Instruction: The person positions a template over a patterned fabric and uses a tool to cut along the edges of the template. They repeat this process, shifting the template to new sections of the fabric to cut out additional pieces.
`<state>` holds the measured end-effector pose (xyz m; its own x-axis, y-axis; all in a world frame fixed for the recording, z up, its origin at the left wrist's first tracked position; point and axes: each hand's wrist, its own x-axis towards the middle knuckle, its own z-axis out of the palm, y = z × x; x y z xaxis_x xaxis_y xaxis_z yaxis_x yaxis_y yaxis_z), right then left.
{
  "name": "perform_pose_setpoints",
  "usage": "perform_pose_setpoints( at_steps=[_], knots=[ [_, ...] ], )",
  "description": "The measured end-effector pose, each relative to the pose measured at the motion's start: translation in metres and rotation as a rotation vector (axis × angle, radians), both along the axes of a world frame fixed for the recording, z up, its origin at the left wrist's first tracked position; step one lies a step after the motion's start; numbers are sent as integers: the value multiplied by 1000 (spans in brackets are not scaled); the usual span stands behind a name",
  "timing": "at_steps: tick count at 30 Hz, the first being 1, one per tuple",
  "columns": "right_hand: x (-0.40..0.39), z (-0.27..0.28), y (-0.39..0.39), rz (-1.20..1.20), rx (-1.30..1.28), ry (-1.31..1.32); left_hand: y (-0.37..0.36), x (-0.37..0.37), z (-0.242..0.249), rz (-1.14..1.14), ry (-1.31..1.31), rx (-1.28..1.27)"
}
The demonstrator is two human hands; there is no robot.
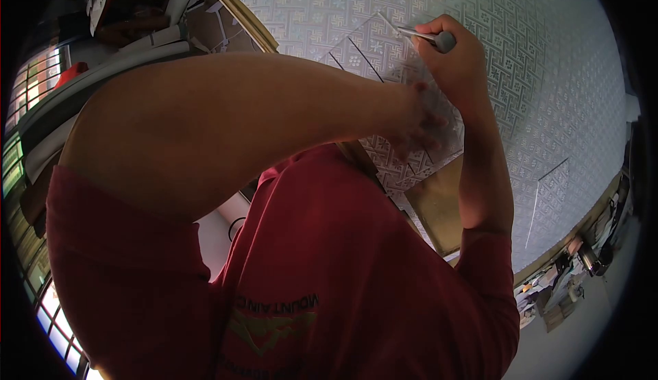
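Note:
My right hand (pixel 458 54) is closed around a slim silver tool with a dark grey rounded end (pixel 443 41); its exact kind is not clear. The tool's thin tip points left, near the corner of a clear, thin-edged sheet (pixel 367 44). Dark straight lines show on or through this sheet, which lies on a silvery patterned covering (pixel 517 85). Lower down, my left hand (pixel 419 123) is over the sheet, fingers apart and blurred by motion. Nothing shows in its grasp. My left forearm hides part of the sheet.
A brown board (pixel 439 205) lies at the near edge, by my body. Wooden strips (pixel 243 13) run along the upper left side. Another straight-edged outline (pixel 548 181) shows at the right. Piled papers and odds and ends (pixel 569 270) line the far right.

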<state>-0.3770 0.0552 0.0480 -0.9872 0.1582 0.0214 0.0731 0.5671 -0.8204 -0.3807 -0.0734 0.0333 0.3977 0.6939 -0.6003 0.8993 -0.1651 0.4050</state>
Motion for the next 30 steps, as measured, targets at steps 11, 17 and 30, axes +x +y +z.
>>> perform_pose_setpoints(
  at_steps=[11, 17, 30],
  knots=[
    [6, -13, -14, -42, -28, 77, -5, -2, -10, 123, -104, 59],
    [-11, -27, -24, -40, -73, 200, -5, -4, -4, 98, -77, 115],
    [-15, -36, -21, 1, -142, 220, -6, 5, -34, -104, 60, 289]
  ],
)
